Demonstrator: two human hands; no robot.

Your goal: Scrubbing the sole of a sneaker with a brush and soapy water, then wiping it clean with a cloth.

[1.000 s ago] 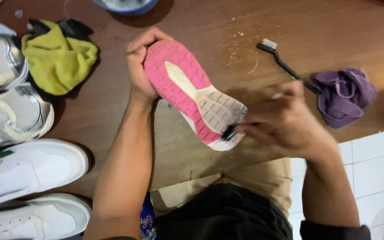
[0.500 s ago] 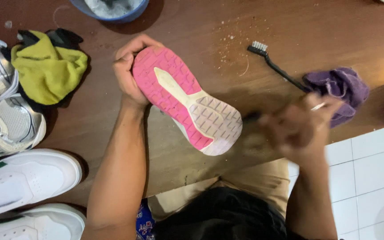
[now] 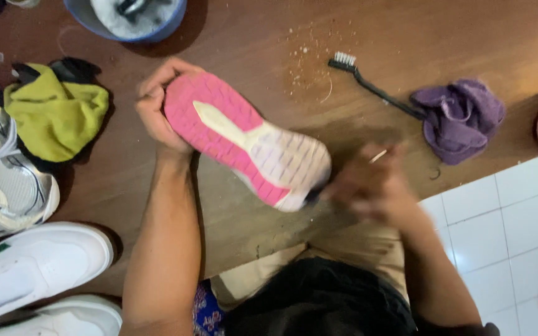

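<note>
My left hand (image 3: 160, 109) is wrapped around the toe end of the shoe (image 3: 247, 146), sole up with its pink tread showing, held above the middle of the brown table (image 3: 238, 37). My right hand (image 3: 375, 186) sits at the heel end, blurred, so I can't tell whether it's closed on anything. A black brush (image 3: 368, 84) and a purple cloth (image 3: 459, 118) lie toward the table's right edge, a yellow cloth (image 3: 57, 112) and white sneakers (image 3: 29, 261) along the left edge, a blue bowl (image 3: 129, 18) at the far edge.
</note>
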